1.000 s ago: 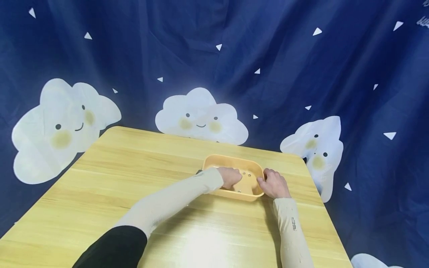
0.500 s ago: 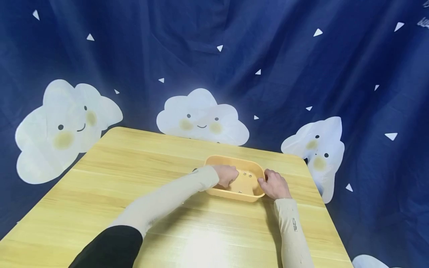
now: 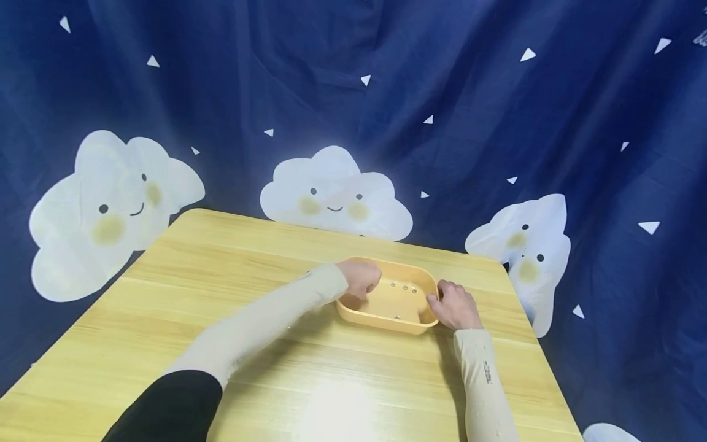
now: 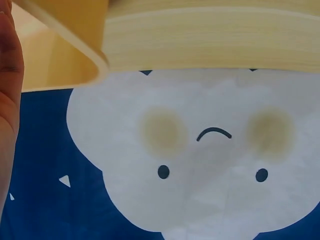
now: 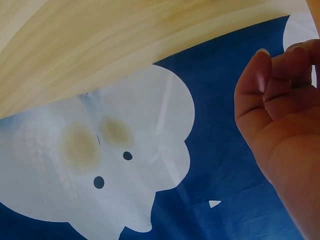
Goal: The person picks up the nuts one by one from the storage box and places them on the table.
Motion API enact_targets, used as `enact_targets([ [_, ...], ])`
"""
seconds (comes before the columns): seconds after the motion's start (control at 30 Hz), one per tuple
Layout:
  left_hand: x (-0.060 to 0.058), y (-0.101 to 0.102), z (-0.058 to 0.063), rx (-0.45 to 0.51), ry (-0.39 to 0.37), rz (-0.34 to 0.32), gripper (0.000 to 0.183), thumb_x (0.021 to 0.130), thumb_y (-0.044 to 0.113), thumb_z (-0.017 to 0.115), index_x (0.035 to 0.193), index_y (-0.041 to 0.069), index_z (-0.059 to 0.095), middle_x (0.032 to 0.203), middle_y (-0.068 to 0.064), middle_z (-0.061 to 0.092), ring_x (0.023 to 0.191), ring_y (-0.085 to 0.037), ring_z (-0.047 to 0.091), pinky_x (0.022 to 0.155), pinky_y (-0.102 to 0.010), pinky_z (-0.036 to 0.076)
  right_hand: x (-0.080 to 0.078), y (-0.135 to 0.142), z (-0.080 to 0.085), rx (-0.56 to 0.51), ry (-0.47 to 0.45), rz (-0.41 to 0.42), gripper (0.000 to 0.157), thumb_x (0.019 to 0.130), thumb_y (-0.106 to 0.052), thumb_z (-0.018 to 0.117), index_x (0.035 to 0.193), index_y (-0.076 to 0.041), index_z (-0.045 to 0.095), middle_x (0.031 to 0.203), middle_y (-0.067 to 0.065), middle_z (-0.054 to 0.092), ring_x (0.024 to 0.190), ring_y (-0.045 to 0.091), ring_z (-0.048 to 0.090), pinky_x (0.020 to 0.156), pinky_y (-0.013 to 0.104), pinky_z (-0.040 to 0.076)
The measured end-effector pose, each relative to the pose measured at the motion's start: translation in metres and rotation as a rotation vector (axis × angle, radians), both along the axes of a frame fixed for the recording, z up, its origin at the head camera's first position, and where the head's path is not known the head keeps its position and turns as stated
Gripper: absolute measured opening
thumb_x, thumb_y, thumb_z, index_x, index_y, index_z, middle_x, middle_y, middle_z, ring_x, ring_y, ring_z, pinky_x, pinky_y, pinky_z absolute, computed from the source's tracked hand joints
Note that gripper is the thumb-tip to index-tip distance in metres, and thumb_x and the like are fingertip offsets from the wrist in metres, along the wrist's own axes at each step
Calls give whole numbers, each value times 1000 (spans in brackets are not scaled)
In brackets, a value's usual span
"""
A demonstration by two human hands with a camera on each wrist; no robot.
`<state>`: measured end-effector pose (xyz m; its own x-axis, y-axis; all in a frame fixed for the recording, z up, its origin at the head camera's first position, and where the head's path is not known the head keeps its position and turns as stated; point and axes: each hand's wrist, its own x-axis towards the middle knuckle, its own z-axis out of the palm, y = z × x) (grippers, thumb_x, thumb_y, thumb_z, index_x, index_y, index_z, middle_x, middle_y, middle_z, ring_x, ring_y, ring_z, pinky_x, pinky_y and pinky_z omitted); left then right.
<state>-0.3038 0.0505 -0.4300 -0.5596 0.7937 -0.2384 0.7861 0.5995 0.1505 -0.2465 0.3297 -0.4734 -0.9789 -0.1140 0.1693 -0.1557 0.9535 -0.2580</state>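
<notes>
A shallow orange plastic tray (image 3: 381,321) stands toward the back of the table. My left hand (image 3: 361,278) reaches down into its left end with fingers bent; the fingertips are hidden, so I cannot tell whether they pinch anything. In the left wrist view a strip of that hand (image 4: 9,95) shows beside the tray's corner (image 4: 75,60). Several small shiny pieces (image 3: 405,287) lie on the tray floor, most along the far side, and one small piece (image 3: 397,317) is near the front wall. My right hand (image 3: 457,307) grips the right end wall, thumb over the rim.
The wood-grain table (image 3: 248,258) extends around the tray, with its far edge close behind. A dark blue curtain (image 3: 442,73) printed with clouds and triangles hangs beyond that edge.
My left hand has moved left inside the tray, from near its middle to its left end. One more small shiny piece is in sight on the tray floor. The right hand keeps its hold.
</notes>
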Motion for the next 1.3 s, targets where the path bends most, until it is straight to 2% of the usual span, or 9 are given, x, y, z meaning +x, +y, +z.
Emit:
enact_targets([
  [0.13,-4,-6,0,12,-23,-11,55,77,-9,62,51,22,25,53,8,19,50,-6,15,47,-18,16,1,0,-1,25,17,4,19,89,-27,61,80,-11,57,77,10,61,70,30,56,63,44,46],
  [0.23,-8,-12,4,36,-34,-15,49,75,-11,59,53,19,28,56,6,24,53,-8,19,50,-19,18,1,1,0,42,24,7,19,89,-28,61,80,-11,57,76,10,61,70,31,56,63,46,46],
  [0.33,-11,-20,10,81,-15,-21,33,78,-8,64,56,13,51,63,3,51,62,-9,40,56,-18,35,1,1,1,48,32,12,20,89,-28,60,79,-11,56,76,10,61,71,32,57,64,49,47],
  [0.4,-14,-28,13,113,10,-34,17,81,-4,69,69,8,69,78,-2,70,76,-14,59,68,-20,50,1,1,0,52,32,14,20,89,-29,60,79,-11,56,77,10,60,72,33,57,65,51,47],
  [0.5,-18,-41,17,170,18,-29,11,83,2,72,91,3,79,101,-9,78,99,-24,71,89,-30,60,0,2,1,54,26,13,20,89,-28,60,80,-11,56,77,10,61,73,34,58,67,53,48],
  [0.73,-28,-74,21,273,-48,123,18,88,7,74,105,0,76,107,-11,77,101,-24,72,94,-33,60,-1,2,1,63,12,8,23,92,-31,61,81,-12,57,81,11,59,82,37,57,75,55,46],
  [0.83,-32,-86,19,310,-58,173,17,88,9,74,104,1,76,105,-11,77,99,-24,71,94,-35,60,-1,2,1,64,6,-4,23,91,-32,60,81,-12,57,82,10,59,85,37,56,76,53,44],
  [1.07,-41,-112,2,353,-81,237,20,88,8,73,106,-1,76,106,-14,78,99,-26,73,94,-37,61,-2,3,-1,66,1,-5,23,91,-32,58,81,-12,56,82,10,58,84,36,56,76,54,44],
  [1.3,-40,-128,-9,380,-110,326,25,90,9,70,112,-1,76,114,-16,76,106,-29,72,98,-42,60,-2,3,-2,60,8,-5,23,91,-32,59,81,-12,57,81,10,59,82,36,56,76,54,45],
])
